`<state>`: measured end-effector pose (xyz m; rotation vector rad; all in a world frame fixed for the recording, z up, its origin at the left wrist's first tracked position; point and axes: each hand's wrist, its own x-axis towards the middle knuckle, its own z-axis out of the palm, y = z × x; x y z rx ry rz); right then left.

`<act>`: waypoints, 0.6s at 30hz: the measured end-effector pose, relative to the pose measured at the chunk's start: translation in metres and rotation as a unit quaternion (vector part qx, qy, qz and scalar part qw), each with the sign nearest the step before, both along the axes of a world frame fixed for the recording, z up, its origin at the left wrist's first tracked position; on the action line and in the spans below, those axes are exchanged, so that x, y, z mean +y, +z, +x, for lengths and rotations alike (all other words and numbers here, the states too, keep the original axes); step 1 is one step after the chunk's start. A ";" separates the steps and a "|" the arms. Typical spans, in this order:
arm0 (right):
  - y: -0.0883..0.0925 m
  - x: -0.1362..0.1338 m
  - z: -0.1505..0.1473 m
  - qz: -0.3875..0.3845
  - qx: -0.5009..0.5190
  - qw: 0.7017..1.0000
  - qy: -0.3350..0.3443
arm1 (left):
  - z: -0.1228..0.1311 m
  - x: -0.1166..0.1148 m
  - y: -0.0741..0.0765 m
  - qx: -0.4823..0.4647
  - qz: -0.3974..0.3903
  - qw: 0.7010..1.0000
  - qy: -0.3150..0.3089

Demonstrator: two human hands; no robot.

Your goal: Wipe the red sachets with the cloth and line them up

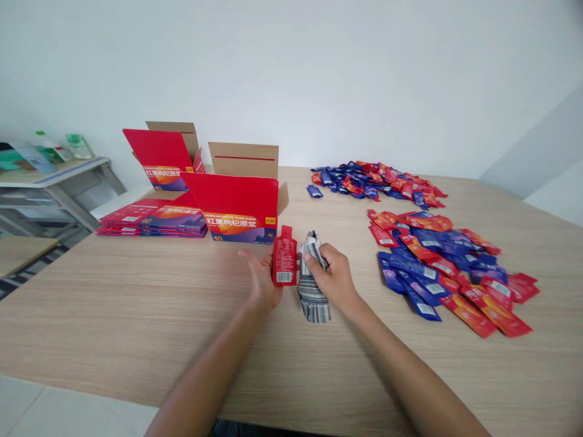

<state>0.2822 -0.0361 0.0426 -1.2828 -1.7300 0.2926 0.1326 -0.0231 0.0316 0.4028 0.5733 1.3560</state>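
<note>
Near the middle of the table, my left hand (264, 282) is closed on a red pouch (285, 261). The pouch is upright, its narrow spout end up and its printed side with a barcode facing me. My right hand (336, 276) grips a bunched, grey-striped cloth (313, 297) just right of the pouch. Between the two, I cannot tell whether cloth and pouch touch. Behind my left hand stands an open red carton (241, 209) with its flaps up.
A second open carton (159, 158) stands at the back left, behind a stack of flattened cartons (150, 218). Red and blue pouches lie in a near pile (437, 258) at right and a far pile (378, 180) by the wall. A side shelf (54, 170) holds bottles.
</note>
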 end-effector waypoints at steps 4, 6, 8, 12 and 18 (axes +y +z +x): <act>0.002 -0.001 0.000 0.011 -0.055 0.998 -0.037 | 0.001 0.001 -0.003 -0.003 -0.002 1.000 -0.027; 0.001 -0.003 -0.002 0.002 -0.120 0.990 -0.073 | 0.004 -0.001 -0.005 -0.004 0.008 0.999 -0.039; -0.001 -0.006 -0.005 -0.014 -0.194 0.976 -0.098 | 0.010 -0.006 -0.006 0.002 0.023 0.998 -0.052; -0.004 -0.012 -0.013 -0.043 -0.279 0.956 -0.084 | 0.018 -0.016 -0.005 -0.001 0.040 0.997 -0.070; -0.003 -0.015 -0.019 -0.077 -0.295 0.952 0.004 | 0.013 -0.017 -0.006 -0.016 -0.001 0.997 -0.079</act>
